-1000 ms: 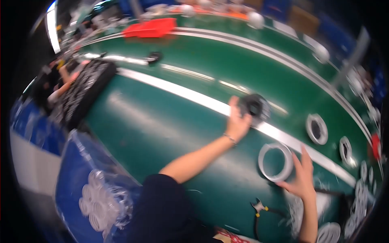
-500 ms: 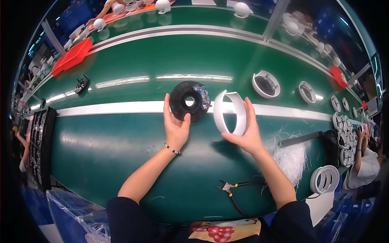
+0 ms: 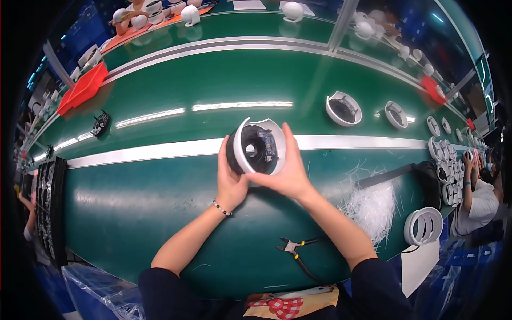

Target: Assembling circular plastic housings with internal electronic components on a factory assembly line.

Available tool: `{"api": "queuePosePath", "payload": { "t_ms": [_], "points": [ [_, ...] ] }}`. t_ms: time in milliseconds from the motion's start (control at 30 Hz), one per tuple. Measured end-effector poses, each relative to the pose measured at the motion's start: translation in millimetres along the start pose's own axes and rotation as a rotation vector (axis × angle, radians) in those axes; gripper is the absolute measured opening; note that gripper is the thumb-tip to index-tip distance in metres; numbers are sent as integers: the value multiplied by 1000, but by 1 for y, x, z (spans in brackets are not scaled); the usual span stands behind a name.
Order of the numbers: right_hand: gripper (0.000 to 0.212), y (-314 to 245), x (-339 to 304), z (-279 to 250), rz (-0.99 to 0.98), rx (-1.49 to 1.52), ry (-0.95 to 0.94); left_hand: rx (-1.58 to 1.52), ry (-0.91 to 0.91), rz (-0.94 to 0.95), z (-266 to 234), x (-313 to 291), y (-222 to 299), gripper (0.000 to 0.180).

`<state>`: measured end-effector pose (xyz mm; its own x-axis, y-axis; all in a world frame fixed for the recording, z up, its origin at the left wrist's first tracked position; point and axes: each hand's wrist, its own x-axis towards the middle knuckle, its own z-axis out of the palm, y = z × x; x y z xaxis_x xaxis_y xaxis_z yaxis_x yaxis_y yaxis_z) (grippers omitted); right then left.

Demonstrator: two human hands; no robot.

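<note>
Both hands, left hand (image 3: 230, 181) and right hand (image 3: 285, 173), clamped on white ring (image 3: 277, 140) over black core (image 3: 250, 149), seating step; next likely calls for even pressing.

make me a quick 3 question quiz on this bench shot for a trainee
1. True or false: both hands hold the round assembly.
2. What lies on the green belt nearest the person's body? A) pliers B) a hammer C) a tape roll
3. What colour is the tray at the far left?

Key:
1. True: left hand and right hand grip the white ring with the black part inside.
2. A: pliers on the green belt.
3. Red: tray.
</note>
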<state>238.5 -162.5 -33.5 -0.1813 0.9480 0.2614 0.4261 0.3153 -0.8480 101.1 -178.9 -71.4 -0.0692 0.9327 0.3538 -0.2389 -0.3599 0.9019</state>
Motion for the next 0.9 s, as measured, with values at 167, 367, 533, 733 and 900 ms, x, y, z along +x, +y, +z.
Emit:
{"api": "queuePosePath", "payload": {
  "t_ms": [167, 367, 533, 733, 900],
  "points": [
    [118, 5, -1, -2, -70, -52, -16, -921, -233, -597, -16, 1, 20, 68],
    [119, -11, -8, 3, -235, -35, -220, -977, -72, -695, -28, 6, 12, 63],
    [118, -12, -6, -4, -279, -114, -307, -969, -92, -741, -26, 7, 11, 56],
    [115, -11, -6, -5, -383, -200, -362, -971, -54, -799, -25, 3, 8, 52],
    [112, -16, -10, 3, -242, -335, -280, -921, -84, -796, -22, 3, 11, 71]
  ]
}}
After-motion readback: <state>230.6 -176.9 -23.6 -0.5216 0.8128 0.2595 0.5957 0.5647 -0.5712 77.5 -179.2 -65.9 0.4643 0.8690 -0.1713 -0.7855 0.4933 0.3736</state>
